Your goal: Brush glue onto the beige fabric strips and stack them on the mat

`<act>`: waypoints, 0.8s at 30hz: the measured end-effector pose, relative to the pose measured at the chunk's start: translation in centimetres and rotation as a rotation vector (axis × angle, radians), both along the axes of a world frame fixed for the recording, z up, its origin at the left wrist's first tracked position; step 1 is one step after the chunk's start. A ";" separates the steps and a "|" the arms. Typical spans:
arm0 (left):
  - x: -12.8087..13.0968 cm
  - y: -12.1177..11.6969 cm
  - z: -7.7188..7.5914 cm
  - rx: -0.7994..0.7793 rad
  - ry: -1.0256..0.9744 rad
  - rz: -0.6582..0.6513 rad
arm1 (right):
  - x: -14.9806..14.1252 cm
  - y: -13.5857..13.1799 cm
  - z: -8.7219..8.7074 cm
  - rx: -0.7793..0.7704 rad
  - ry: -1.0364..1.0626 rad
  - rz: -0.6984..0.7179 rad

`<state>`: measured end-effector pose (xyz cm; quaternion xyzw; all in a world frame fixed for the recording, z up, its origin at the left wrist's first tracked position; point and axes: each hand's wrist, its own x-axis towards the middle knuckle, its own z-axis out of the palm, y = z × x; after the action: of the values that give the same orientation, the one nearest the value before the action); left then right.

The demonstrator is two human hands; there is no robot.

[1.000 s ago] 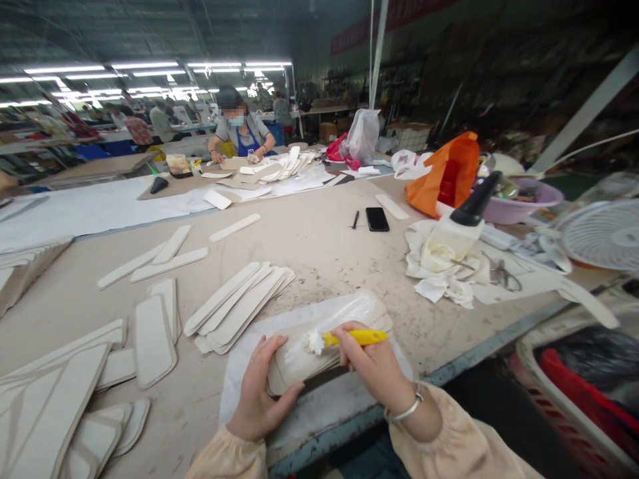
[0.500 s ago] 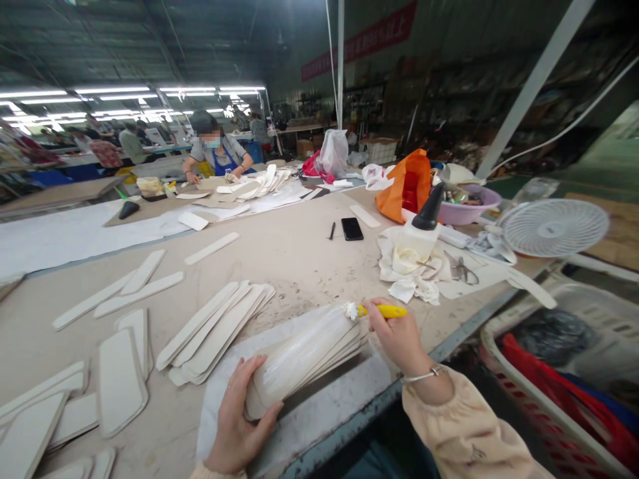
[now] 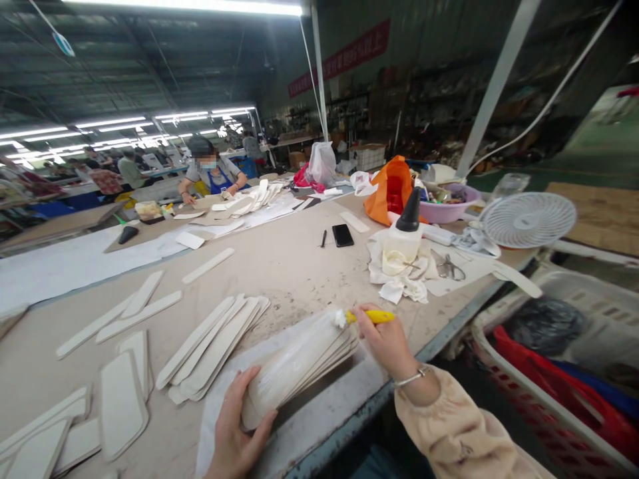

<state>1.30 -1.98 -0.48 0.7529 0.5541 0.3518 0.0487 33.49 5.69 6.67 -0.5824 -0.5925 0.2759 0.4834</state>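
My right hand [image 3: 387, 342] grips a brush by its yellow handle [image 3: 377, 317]. The white-coated brush head [image 3: 340, 319] touches the far end of a fanned stack of long white pieces [image 3: 299, 362]. A wet sheen covers the top of this stack, which lies on a pale sheet [image 3: 219, 399] near the table edge. My left hand [image 3: 237, 422] holds the stack's near end, thumb on one side and fingers on the other. Left of it lies another fanned pile of similar pieces [image 3: 214, 349].
More loose pieces [image 3: 122, 406] lie at the left. A white container with a black cone top [image 3: 402, 243], scissors [image 3: 448, 266], a phone [image 3: 343, 235], an orange bag [image 3: 387, 193] and a fan [image 3: 530, 219] are on the right. A plastic basket [image 3: 499, 359] stands beside the table; a co-worker [image 3: 212, 176] sits opposite.
The view has tilted up and shifted slightly right. The brush stays at the far end of the stack, and both hands keep their hold.
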 end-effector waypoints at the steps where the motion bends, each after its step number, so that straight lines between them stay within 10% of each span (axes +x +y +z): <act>1: 0.0 0.0 0.0 0.011 0.000 -0.001 | 0.6 0.3 0.0 0.005 -0.043 -0.024; 11: 0.3 -0.6 1.0 0.061 0.089 -0.011 | -3.7 -2.6 0.5 -0.080 -0.023 0.356; 24: -1.7 -1.9 2.7 -0.046 0.082 -0.105 | 2.7 -0.1 2.2 0.091 -0.084 -0.050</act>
<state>-0.36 -3.89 2.23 0.7932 0.5234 0.3050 0.0616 36.21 5.55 8.91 -0.5856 -0.6093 0.2116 0.4909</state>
